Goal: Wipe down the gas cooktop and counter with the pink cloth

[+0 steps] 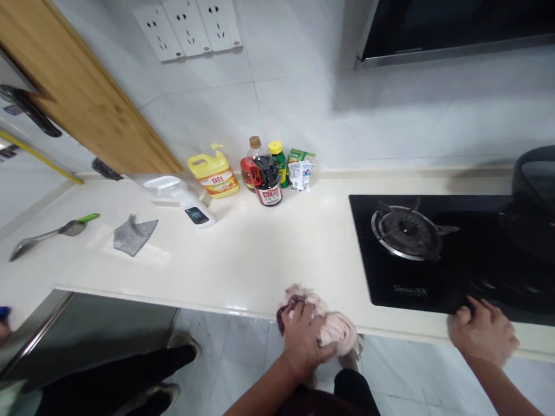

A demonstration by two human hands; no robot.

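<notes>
My left hand (301, 340) is closed on a crumpled pale pink cloth (340, 332) with a dark red patch, at the front edge of the white counter (243, 260). Part of the cloth hangs over the edge. Off to the right, my right hand (483, 330) rests on the counter edge, fingertips at the front border of the black gas stove (468, 242). Its fingers are loosely bent and apart, with nothing seen in them.
Against the wall stand a white spray bottle (197, 211), a yellow detergent jug (214, 176), a soy sauce bottle (267, 188) and a green bottle (280, 162). A grey cloth (136, 236) and a metal spoon (47, 236) lie left. Another person's legs (108, 375) show lower left.
</notes>
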